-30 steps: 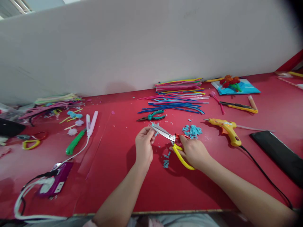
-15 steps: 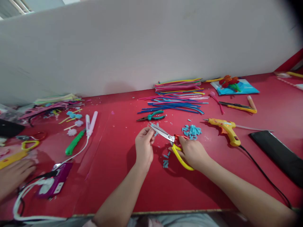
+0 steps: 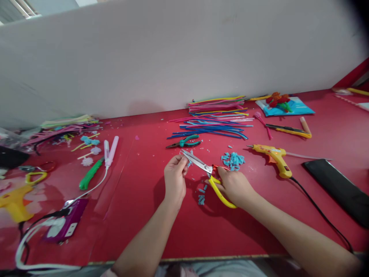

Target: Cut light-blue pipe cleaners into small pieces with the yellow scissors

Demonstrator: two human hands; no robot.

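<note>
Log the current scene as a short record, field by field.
Right hand: holding scissors with yellow and red handles
Left hand: fingers pinched near the scissors' tips; anything held is unclear
Blue pieces: main pile beyond the right hand, smaller cluster nearer the camera
Beyond hands: green pliers, then colored stems
Right side: yellow glue gun, black phone
Left side: second glue gun, purple power strip

Head view: your worktop (image 3: 129, 200) from above its near edge.
Worn on your head, the camera faces forward and down, close enough that both forearms (image 3: 152, 234) enter from below, at five and seven o'clock; the pale partition (image 3: 173, 54) spans ten to two o'clock.
</note>
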